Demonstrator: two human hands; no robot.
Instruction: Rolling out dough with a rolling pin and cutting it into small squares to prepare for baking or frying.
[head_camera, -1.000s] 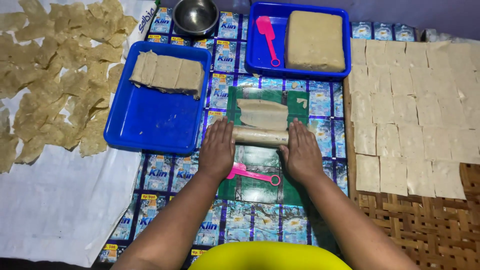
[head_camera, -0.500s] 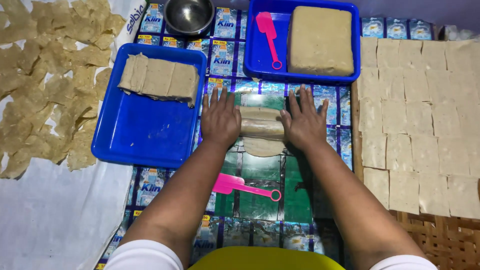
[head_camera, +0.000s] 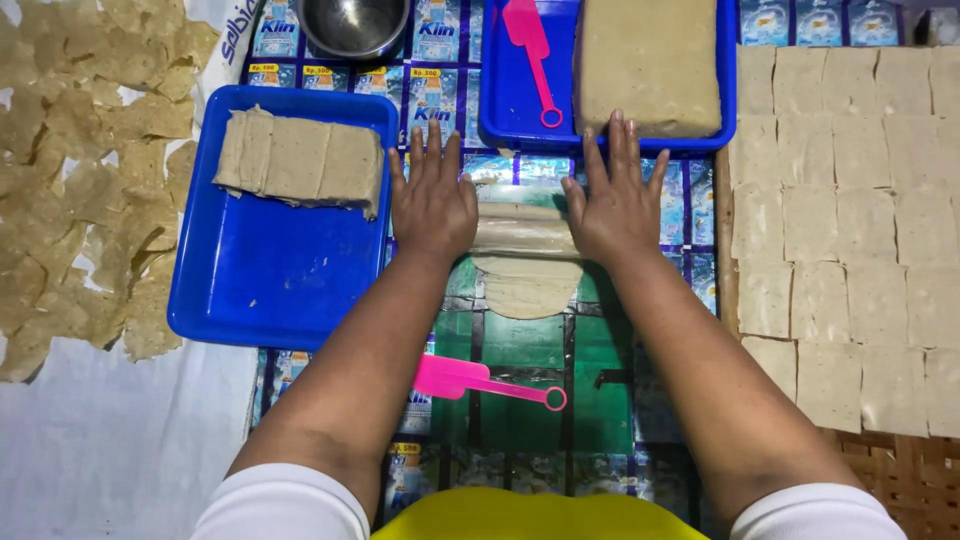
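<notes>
Left hand (head_camera: 432, 205) and right hand (head_camera: 615, 205) flat, open on roller (head_camera: 522, 228) over dough (head_camera: 527, 285): uneven pressure risks tearing.

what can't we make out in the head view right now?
- Rolling pin: both ends hidden under left hand and right hand.
- Steel bowl: cut off by top edge.
- Dough block and its blue tray: top cut off.
- Both palms: contact unseen.

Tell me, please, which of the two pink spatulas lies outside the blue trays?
The pink spatula lying on the green mat between the person's forearms, handle ring pointing right. The other pink spatula lies inside the upper blue tray, beside the dough block.
</notes>
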